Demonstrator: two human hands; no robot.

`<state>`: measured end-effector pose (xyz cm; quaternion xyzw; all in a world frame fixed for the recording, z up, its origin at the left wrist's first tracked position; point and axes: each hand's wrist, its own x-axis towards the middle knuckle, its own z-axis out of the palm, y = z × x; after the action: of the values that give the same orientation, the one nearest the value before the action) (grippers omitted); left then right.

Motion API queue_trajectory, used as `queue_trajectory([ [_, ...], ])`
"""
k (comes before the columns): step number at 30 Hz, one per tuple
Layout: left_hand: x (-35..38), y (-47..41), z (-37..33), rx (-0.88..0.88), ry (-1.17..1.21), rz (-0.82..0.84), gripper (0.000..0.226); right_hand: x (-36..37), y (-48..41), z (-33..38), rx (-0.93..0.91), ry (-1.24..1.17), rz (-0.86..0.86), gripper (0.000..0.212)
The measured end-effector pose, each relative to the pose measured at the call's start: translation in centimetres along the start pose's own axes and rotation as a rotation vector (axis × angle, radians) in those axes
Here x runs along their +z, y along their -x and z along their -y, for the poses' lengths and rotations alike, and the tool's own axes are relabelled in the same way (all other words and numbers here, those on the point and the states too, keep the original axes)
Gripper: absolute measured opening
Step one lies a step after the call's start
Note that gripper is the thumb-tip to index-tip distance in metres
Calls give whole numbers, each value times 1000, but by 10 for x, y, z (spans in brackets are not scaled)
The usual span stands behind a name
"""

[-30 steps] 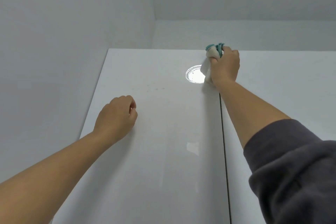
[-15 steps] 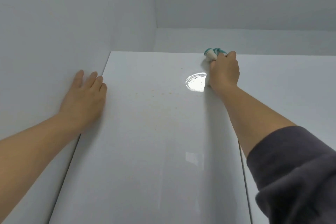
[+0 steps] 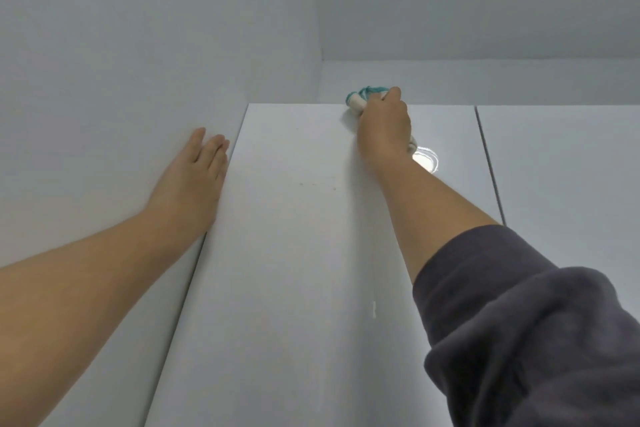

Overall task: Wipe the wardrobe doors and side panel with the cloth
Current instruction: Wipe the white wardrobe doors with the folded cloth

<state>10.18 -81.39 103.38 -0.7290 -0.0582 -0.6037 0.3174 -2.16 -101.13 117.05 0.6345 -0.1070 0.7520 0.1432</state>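
A glossy white wardrobe door (image 3: pixel 284 253) fills the middle of the head view, seen from below. My right hand (image 3: pixel 384 125) grips a bunched white cloth with a teal edge (image 3: pixel 360 99) and presses it against the door's top edge. My left hand (image 3: pixel 194 177) lies flat with straight fingers on the surface just left of the door's left edge. A few small brownish specks (image 3: pixel 317 184) mark the door between my hands. A second door (image 3: pixel 568 184) lies to the right, past a dark vertical gap (image 3: pixel 490 163).
A white wall (image 3: pixel 121 45) rises at the left and meets the ceiling (image 3: pixel 485 0) above the wardrobe. A bright lamp reflection (image 3: pixel 426 159) shines on the door below my right wrist. My dark grey sleeve (image 3: pixel 526 322) covers the lower right.
My left hand went from a loose fist on the door to lying flat beside its left edge. My right hand slid the cloth left along the door's top edge; the view swung leftward.
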Motion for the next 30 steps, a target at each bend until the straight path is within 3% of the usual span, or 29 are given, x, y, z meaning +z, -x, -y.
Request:
queue_trajectory([
  [4, 0, 1, -6, 29, 21, 5, 64, 19, 4, 45, -67, 129, 53, 35],
  [14, 3, 0, -10, -124, 39, -19, 66, 60, 10, 124, -294, 106, 85, 32],
  [22, 0, 3, -7, -112, 37, -3, 64, 59, 15, 124, -453, 80, 190, 27],
  [30, -1, 4, -3, -96, 46, -2, 61, 44, 38, 91, -539, 215, 158, 28],
])
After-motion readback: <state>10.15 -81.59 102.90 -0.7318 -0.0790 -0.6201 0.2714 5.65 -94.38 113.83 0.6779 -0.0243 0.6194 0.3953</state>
